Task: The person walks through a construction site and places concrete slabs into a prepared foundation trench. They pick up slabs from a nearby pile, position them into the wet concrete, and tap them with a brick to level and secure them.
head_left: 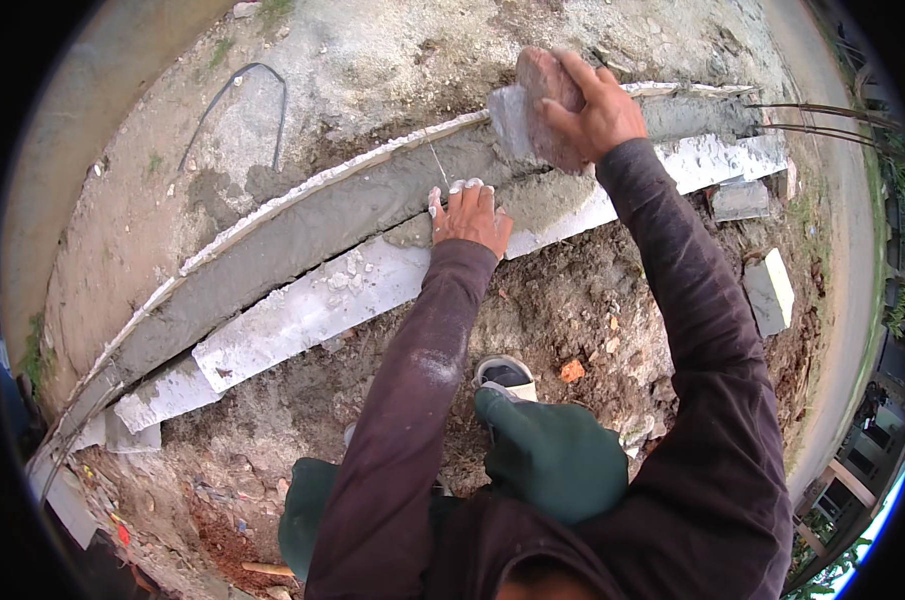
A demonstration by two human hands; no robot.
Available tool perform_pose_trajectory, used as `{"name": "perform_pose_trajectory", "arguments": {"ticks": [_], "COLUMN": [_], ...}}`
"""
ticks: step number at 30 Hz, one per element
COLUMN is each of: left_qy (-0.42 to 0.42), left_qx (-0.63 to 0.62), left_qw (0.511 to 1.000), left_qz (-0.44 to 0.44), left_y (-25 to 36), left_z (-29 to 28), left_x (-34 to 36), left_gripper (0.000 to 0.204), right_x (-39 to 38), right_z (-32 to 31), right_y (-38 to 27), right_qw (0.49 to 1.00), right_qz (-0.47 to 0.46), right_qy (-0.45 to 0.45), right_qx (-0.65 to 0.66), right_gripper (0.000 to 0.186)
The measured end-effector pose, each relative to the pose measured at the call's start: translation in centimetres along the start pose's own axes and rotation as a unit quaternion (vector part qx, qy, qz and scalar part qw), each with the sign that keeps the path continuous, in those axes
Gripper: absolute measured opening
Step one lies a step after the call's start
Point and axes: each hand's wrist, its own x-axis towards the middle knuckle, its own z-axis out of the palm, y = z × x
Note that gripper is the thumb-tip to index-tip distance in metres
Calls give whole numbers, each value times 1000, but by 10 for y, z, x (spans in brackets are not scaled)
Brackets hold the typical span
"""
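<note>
My right hand point(598, 105) is raised over the far side of the concrete and grips a reddish-brown, rounded slab point(545, 110) that looks like stone. A grey block-like piece point(511, 122) shows against its left side; whether the two are joined I cannot tell. My left hand point(473, 218) lies on the near edge of a long strip of wet grey concrete point(343, 205), fingers stretched out and smeared with white. A thin white line or wire point(439, 162) rises beside its fingertips. White boards point(313, 310) flank the strip on the near side.
A thin pale board point(273, 205) edges the concrete's far side. Steel bars point(823, 112) stick out at its right end. A bent rod point(218, 105) lies on the far ground. Loose blocks point(770, 292) and an orange fragment point(572, 371) lie on the near soil, close to my feet.
</note>
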Motion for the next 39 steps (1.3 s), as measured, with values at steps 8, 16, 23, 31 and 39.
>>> {"name": "perform_pose_trajectory", "arguments": {"ticks": [8,16,23,31,39], "left_qy": [21,1,25,9,23], "left_qx": [-13,-16,-25,-12,-18], "left_qw": [1000,1000,999,1000,1000], "left_qz": [-13,-15,-23,-27,-12], "left_y": [-3,-2,-7,-2,-6], "left_z": [3,5,7,9,7], "left_x": [0,3,1,6,4], "left_gripper": [36,33,31,32,28], "right_x": [25,-2,19,15,-8], "right_z": [-23,10,-17,-15,16], "right_y": [-8,11,-11,3,4], "right_qw": [997,997,997,998,998], "right_qz": [-33,-38,1,-38,-35], "right_qy": [53,-43,39,33,-43], "right_qx": [52,44,67,48,17], "right_gripper": [62,61,60,60,60]}}
